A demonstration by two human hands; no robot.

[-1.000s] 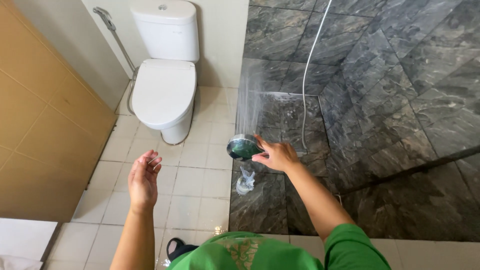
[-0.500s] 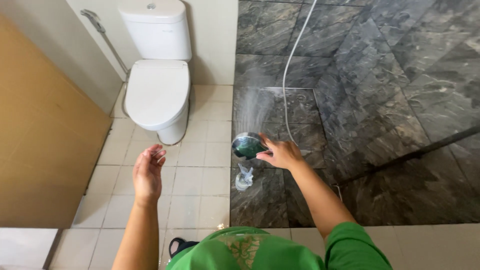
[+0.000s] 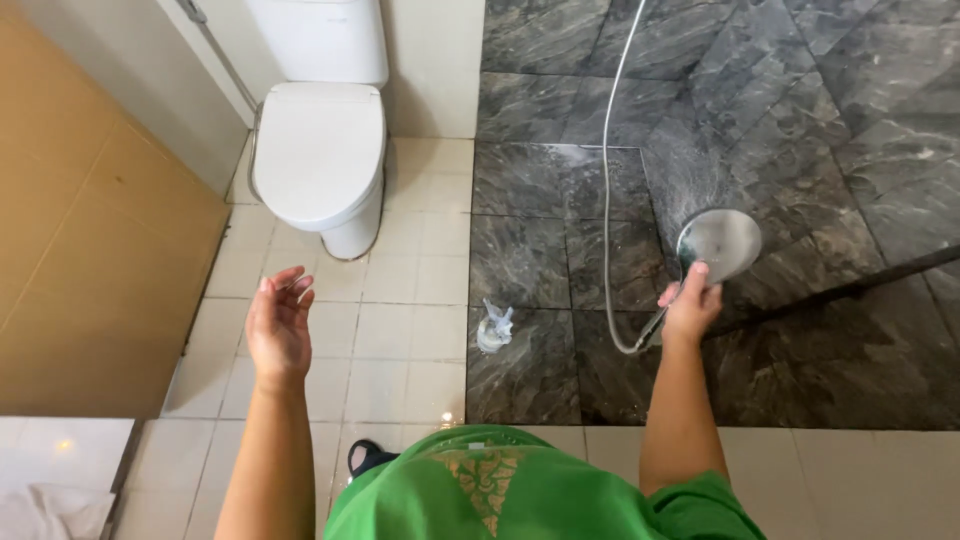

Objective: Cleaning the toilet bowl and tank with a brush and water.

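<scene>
White toilet [image 3: 320,150], lid down; clear plastic item [image 3: 493,328] on dark tiles [image 3: 520,260].

**Bathroom floor: what stands and lies on it**

Floor, pale part [image 3: 400,300]: square cream tiles running from under me to the back wall.
Floor, dark part [image 3: 530,260]: grey marbled tiles to my right, meeting the cream tiles in a straight line; a wet sheen shows further back.
Toilet [image 3: 320,150]: white, lid down, standing on the cream tiles against the back wall.
Clear plastic item [image 3: 493,328]: small, crumpled-looking, lying on the dark tiles just beside the line between the two floor colours; I cannot tell what it is.
Dark sandal [image 3: 365,458]: on the cream tiles right below me, mostly hidden by my green shirt.
</scene>
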